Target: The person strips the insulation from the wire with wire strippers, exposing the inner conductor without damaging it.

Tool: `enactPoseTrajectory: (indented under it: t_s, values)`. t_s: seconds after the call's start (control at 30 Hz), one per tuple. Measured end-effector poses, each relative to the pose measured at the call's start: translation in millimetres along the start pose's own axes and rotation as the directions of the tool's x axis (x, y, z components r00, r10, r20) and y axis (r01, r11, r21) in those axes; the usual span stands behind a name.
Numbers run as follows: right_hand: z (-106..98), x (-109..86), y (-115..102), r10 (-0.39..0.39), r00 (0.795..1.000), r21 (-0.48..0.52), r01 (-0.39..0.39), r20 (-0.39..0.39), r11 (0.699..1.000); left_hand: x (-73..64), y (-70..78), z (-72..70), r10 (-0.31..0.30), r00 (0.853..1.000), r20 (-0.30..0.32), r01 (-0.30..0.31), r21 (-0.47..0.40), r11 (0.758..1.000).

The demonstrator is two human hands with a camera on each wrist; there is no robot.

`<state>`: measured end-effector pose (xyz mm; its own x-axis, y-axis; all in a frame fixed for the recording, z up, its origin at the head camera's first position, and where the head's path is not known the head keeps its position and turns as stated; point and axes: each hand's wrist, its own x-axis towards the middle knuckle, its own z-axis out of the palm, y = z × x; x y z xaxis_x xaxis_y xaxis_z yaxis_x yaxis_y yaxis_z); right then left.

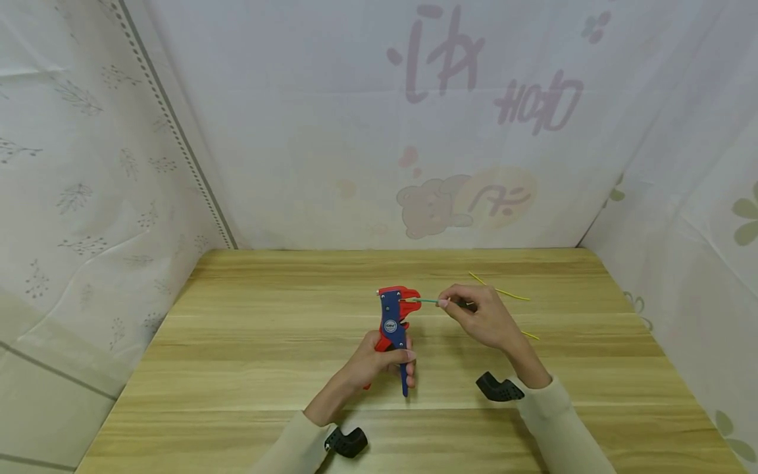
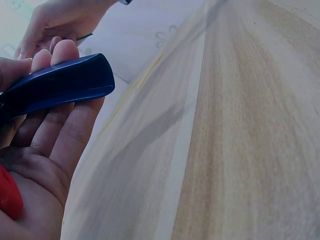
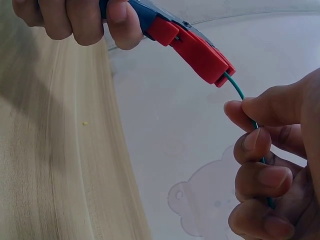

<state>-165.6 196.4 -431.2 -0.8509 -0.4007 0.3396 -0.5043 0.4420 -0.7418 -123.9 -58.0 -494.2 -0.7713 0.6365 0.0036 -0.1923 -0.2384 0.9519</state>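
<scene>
My left hand (image 1: 379,362) grips the handles of a blue and red wire stripper (image 1: 391,325), which stands upright above the table with its red jaws toward the right. In the left wrist view the fingers curl round the blue handle (image 2: 65,82), and part of the red handle (image 2: 9,192) lies near the palm. A green wire (image 3: 235,86) runs into the mouth of the red jaws. My right hand (image 1: 480,316) pinches this wire between thumb and forefinger, a short way from the tool. The wire's other end passes under the curled fingers.
Two yellow wires, one farther back (image 1: 512,294) and one partly hidden behind the right forearm (image 1: 530,335), lie on the wooden table (image 1: 266,316). A tiny yellow bit (image 3: 85,123) is on the wood. Patterned cloth (image 1: 308,131) hangs behind and at both sides.
</scene>
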Motion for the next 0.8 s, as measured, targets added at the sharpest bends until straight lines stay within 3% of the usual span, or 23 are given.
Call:
enactPoseTrajectory:
  t_s: [0.8]
  values:
    - [0.6, 0.4, -2.9, -0.022, 1.000, -0.007, 0.022, -0.007, 1.000, -2.0, 0.6, 4.7, 0.002, 0.998, -0.055, 0.000, 0.022, 1.000]
